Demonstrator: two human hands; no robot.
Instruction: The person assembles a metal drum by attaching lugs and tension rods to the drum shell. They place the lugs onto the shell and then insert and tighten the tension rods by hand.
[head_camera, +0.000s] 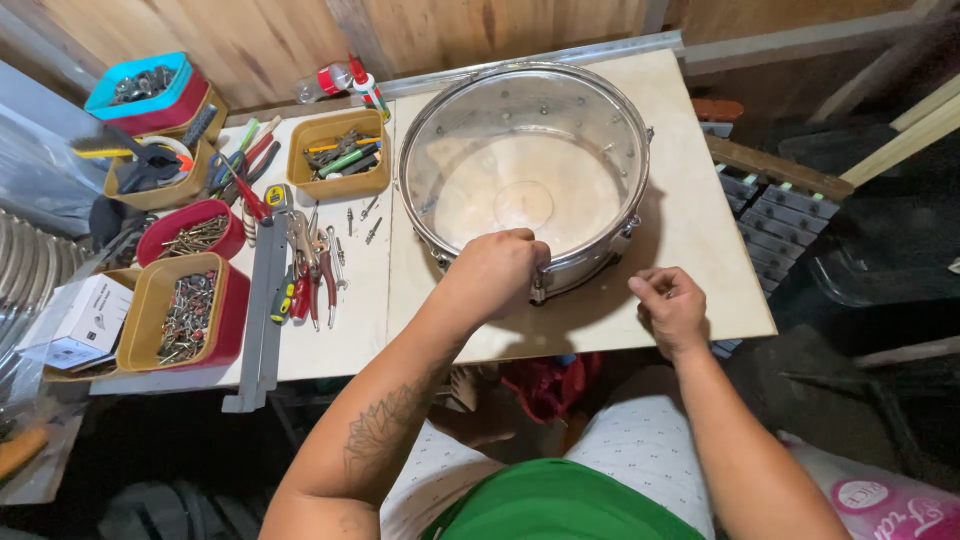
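**A:** Where are the hands sitting?

**B:** I'm seeing the left hand (497, 272) curling over the near rim of the snare drum (525, 165), fingers folded down onto the hoop beside a metal lug (539, 290); whether anything small is pinched under them, I cannot tell; the right hand (670, 305) is resting on the plywood board (700, 240) just beside the drum, loosely closed, thumb and fingertips pressing together, with nothing visible between them.

**A:** And the drum itself?

**B:** It's lying flat on the board, clear head facing up, its near edge touching the left hand; I'm also watching the left side of the bench, where pliers (318, 265) are lying near a yellow tray of screws (185, 315), a red bowl (192, 232), and another yellow tray of tools (338, 153).
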